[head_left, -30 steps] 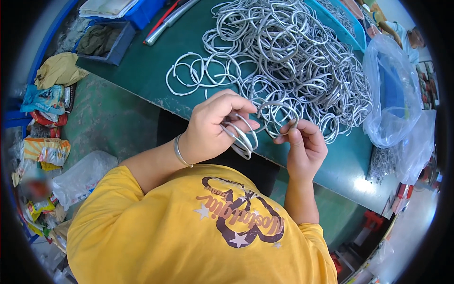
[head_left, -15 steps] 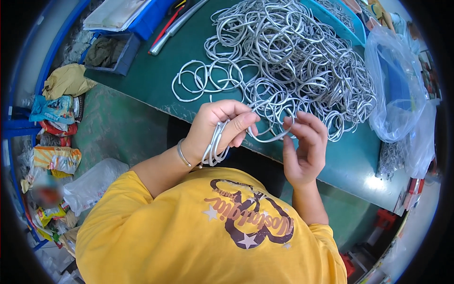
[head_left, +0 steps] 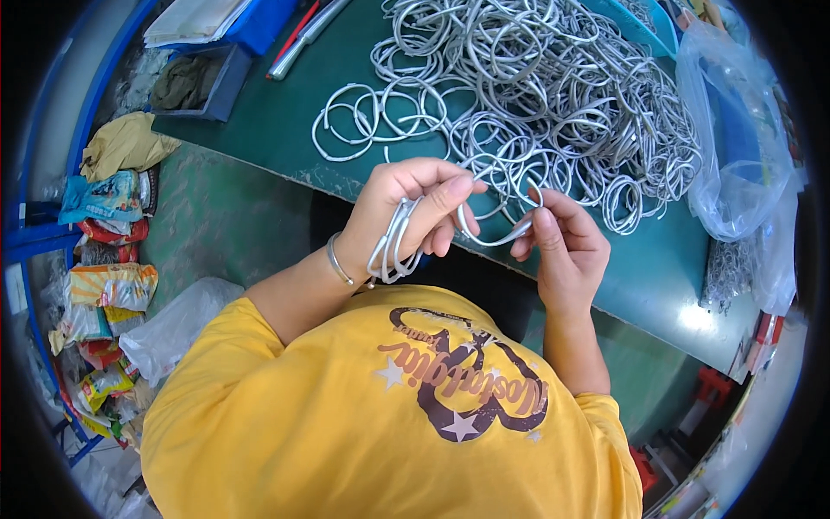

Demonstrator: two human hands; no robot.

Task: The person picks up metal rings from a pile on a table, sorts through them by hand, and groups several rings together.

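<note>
My left hand (head_left: 413, 201) pinches a silver-grey metal ring (head_left: 494, 243) between thumb and index finger in front of my chest. Several more metal rings (head_left: 393, 244) hang in a bunch from that hand, below the thumb. On the opposite side of the pinched ring, my right hand (head_left: 571, 255) closes thumb and fingers on it. Just beyond both hands lies a large tangled pile of similar rings (head_left: 553, 95), and a few looser rings (head_left: 346, 119) rest at its left side. Part of the held ring overlaps the pile in view, so its full outline is hard to trace.
The green table (head_left: 277, 130) has its near edge below my hands. A blue bin (head_left: 216, 91) with dark cloth stands at its left corner, near a silver rod (head_left: 303, 43). Clear plastic bags (head_left: 735, 156) hang at the right, and packages (head_left: 108, 281) line the left.
My right fingers, apart before, have closed on the ring's right side. The left hand keeps its pinch and its bunch of rings. The whole view has shifted slightly.
</note>
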